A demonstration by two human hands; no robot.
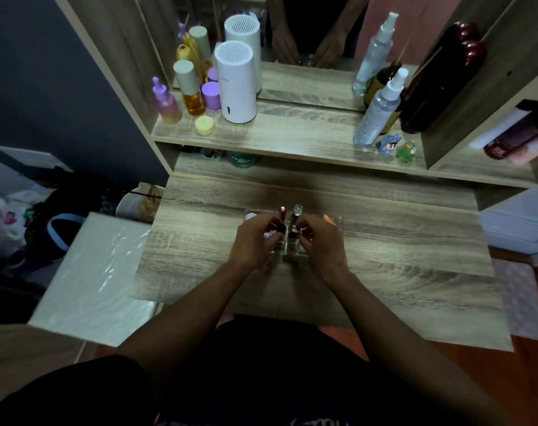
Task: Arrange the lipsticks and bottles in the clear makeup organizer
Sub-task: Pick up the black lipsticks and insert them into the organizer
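A clear makeup organizer (335, 222) stands on the wooden desk in front of me, mostly hidden by my hands. My left hand (255, 239) pinches a dark red lipstick (282, 214) that stands upright in a compartment. My right hand (323, 241) holds a black tube with a clear round cap (297, 211), upright just right of the red one. A white-capped item (251, 216) shows at the organizer's left end and a pale peach tip (328, 218) at its right end.
On the shelf above stand a white cylindrical device (236, 84), purple and amber bottles (190, 87) at left, and spray bottles (378, 109) with small figurines (398, 147) at right. A mirror sits behind. A white box (92, 272) lies left of the desk.
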